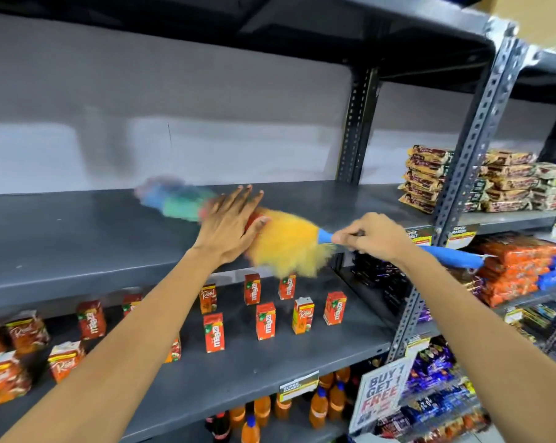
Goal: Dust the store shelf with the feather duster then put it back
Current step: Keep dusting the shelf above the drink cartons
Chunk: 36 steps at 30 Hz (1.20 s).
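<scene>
Far left, juice cartons (271, 321) stand loose on the lower shelf, nothing in play there yet. Up on the bare gray shelf (78, 238), the feather duster (286, 241) lies across the deck: blurred blue-green tip at the left, yellow fluff mid, blue handle trailing off right. Long axis runs roughly left-right, w/ the head aimed left and slightly back toward the wall and the handle dipping down-right past the shelf edge.

Left hand (230, 227) is open, fingers spread flat, resting on the red-yellow part of the fluff, not gripping. Right hand (371, 235) is closed around the handle just behind the fluff.

Risks, as I judge them: yellow fluff overhangs the front edge, directly above 2 cartons, so a low swing could tip them. Further right, snack packs (425, 180) sit stacked at the shelf end; a wide sweep back that way could knock the stack. Blur suggests fast motion, so less control.
</scene>
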Available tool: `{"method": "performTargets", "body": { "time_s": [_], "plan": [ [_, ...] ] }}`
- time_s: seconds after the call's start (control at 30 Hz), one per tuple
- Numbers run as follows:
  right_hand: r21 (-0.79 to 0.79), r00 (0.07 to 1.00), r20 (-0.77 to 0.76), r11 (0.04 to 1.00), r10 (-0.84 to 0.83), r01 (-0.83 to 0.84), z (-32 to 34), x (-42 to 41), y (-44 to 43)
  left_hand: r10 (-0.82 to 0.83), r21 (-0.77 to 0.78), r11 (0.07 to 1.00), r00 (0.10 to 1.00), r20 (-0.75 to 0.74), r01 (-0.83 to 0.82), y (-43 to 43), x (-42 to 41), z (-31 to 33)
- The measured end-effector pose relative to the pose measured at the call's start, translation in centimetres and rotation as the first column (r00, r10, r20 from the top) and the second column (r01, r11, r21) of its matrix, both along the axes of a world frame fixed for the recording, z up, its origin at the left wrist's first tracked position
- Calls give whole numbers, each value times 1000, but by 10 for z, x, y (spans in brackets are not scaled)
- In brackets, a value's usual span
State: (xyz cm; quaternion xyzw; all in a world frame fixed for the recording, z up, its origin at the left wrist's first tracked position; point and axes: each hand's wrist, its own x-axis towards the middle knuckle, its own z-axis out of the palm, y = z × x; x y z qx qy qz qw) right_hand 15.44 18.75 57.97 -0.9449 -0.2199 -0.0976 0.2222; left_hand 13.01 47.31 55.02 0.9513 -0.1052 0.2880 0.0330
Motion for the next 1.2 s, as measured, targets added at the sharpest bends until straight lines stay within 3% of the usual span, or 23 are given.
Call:
{"method": "performTargets", "body": {
  "time_s": [0.1,0.23,0.33,0.5,0.7,0.87,0.97,1.03,1.2],
  "plan": [
    [11,997,4,997,76,-76,-3,-2,34,23,24,999,1000,-14,-23,4,-3,2],
    [15,997,76,999,33,-34,-9,-4,49,53,44,998,999,2,-53,17,-10,5],
    [47,991,75,992,110,-114,-18,-11,53,69,-17,997,998,-4,-69,25,-13,10],
    [165,940,-148,945,307,-282,-24,-26,49,42,-110,993,998,-36,-45,14,-3,26],
    [245,833,-388,915,395,-320,-47,-41,14,-89,-20,996,996,13,89,-31,2,20],
    [76,772,-590,968,237,-239,-76,-59,-59,-217,72,974,976,7,216,-80,6,-8],
    [-184,776,-629,979,-46,-90,-96,-77,-108,-284,72,956,958,-30,285,-112,5,-37],
    [-342,757,-607,939,-242,26,-109,-90,-141,-325,104,939,944,-58,329,-131,4,-59],
    [-553,563,-516,753,-646,358,-139,-128,-194,-497,158,847,861,-106,508,-183,-10,-111]
  ]
}}
